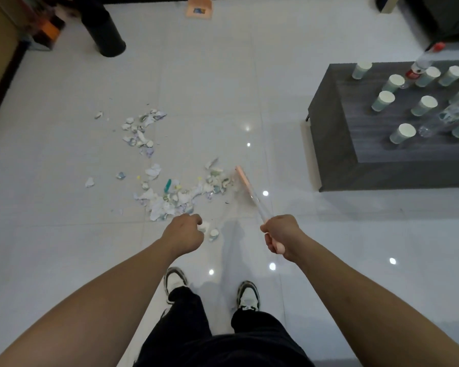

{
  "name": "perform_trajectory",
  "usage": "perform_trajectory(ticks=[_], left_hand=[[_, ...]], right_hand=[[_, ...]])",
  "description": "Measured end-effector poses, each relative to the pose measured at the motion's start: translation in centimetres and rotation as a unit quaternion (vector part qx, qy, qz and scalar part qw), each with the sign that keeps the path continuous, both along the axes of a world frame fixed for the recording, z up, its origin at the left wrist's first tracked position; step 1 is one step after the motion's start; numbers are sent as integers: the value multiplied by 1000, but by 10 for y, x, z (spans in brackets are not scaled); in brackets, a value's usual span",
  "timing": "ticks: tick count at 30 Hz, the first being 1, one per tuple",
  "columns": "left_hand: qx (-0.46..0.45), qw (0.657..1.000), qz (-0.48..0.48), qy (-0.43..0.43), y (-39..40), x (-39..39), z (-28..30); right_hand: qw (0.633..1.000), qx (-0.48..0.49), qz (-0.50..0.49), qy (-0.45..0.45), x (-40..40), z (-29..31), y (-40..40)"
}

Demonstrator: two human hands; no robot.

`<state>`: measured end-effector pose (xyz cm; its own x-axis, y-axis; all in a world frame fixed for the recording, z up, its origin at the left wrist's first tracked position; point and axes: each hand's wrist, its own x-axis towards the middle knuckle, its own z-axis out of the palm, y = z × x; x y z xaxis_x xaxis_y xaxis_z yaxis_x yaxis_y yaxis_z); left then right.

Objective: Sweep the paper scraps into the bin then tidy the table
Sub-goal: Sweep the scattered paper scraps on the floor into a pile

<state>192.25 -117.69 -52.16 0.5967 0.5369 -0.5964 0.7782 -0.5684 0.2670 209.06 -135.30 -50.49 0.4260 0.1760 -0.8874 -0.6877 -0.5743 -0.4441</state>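
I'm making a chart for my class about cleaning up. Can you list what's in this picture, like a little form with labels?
right hand: grips the pink broom by its handle
left hand: fingers curled, holds nothing
paper scraps: scattered on the white tiled floor, broom head at their right edge
black bin: far left, scraps not yet in it
pink dustpan: far end of the floor
dark table: right side
paper cups: many, standing on the table
plastic bottles: two on the table

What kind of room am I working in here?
Probably a living room or lounge: glossy white floor tiles, a low dark grey wooden coffee table holding pale green paper cups, and a black cylindrical bin.
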Motion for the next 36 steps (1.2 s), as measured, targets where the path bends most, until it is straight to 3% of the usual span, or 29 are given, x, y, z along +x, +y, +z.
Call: perform_trajectory(ticks=[6, 13, 23, 31, 36], left_hand=[[-15, 999, 35, -2, 71, -28, -8], [-28, 998, 52, -8, 187, -53, -26], [-52, 999, 11, 7, 300, -66, -46], [-37, 998, -39, -20, 321, -66, -43], [-28, 994, -107, -14, 314, -87, -41]], right_hand=[[997, -40, -49, -31, 3, -19, 62], [998, -44, -52, 8, -39, -30, 179], [978, 93, -111, 149, -82, -7, 301], [998, 18, -56, -18, -131, -5, 298], [984, -45, -171, -16, -169, -22, 255]])
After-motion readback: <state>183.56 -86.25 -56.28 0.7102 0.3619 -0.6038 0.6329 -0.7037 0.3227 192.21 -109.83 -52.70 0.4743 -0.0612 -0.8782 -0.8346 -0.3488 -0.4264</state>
